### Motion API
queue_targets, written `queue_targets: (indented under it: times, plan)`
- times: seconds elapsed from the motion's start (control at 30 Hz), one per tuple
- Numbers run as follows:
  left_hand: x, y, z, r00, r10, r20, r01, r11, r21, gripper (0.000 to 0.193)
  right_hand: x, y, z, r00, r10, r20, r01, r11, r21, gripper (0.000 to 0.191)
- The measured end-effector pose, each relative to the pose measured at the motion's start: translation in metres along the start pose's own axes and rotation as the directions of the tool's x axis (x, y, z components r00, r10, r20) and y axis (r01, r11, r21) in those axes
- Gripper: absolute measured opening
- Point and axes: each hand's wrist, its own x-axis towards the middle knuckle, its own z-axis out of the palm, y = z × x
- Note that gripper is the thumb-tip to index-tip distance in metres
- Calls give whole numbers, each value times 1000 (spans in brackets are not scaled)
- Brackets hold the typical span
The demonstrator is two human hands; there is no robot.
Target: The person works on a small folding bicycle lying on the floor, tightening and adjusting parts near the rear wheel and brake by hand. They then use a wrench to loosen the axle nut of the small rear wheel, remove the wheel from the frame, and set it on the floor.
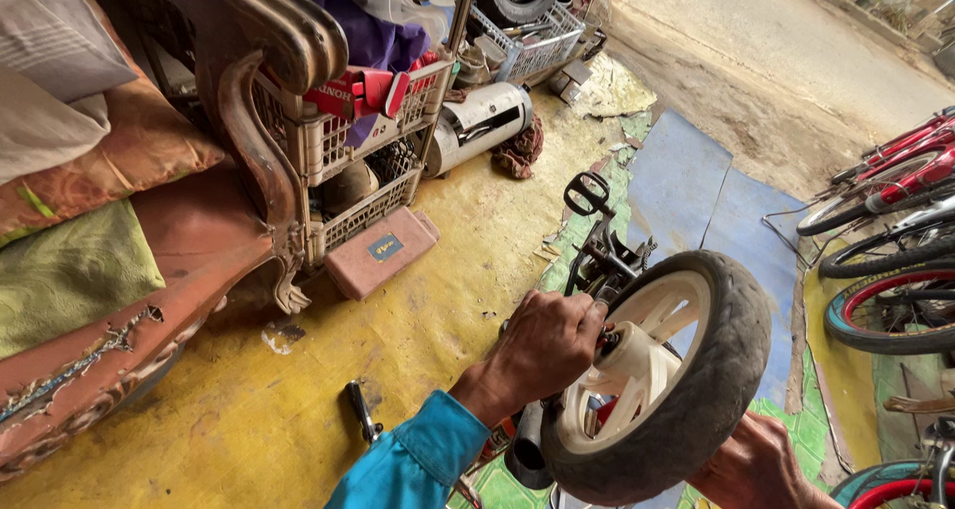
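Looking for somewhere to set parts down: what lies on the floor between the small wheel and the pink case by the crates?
In the head view, only bare yellow floor lies between the small wheel and the pink case.

Hidden and cut-off parts around the small wheel

The left hand [542,345] covers the hub of the wheel [662,375]; what its fingers grip cannot be told. At 5 o'clock, the right hand [761,469] is cut by the bottom edge.

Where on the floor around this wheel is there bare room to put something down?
The widest bare patch is the yellow floor between the wooden sofa and the wheel, near the left hand. The blue mat beyond the wheel is open too. It is crowded around the crates and by the bicycles. The right hand grips the tyre.
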Motion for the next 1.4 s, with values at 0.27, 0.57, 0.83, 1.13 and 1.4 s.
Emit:
queue_targets:
  times: [0.27,0.57,0.83,1.13,1.4]
  plan:
    - [9,5,-12,972,-55,226,26,991,130,16,-8,3,3,981,192,21,-193,977,93,29]
    - [2,20,-61,1000,-21,22,27,945,-325,13,1,6,-1,938,344,51,-344,896,282,18]
    - [1,9,-65,987,157,14,-152,971,-186,18,26,29,-31,193,619,761,-971,233,57,23]
    - [10,-11,-58,982,156,107,-89,881,-466,12,16,17,-12,790,561,246,-613,725,315,12]
    - [18,-12,-39,983,22,181,39,946,-323,23,29,8,-16,748,612,258,-660,648,380,13]
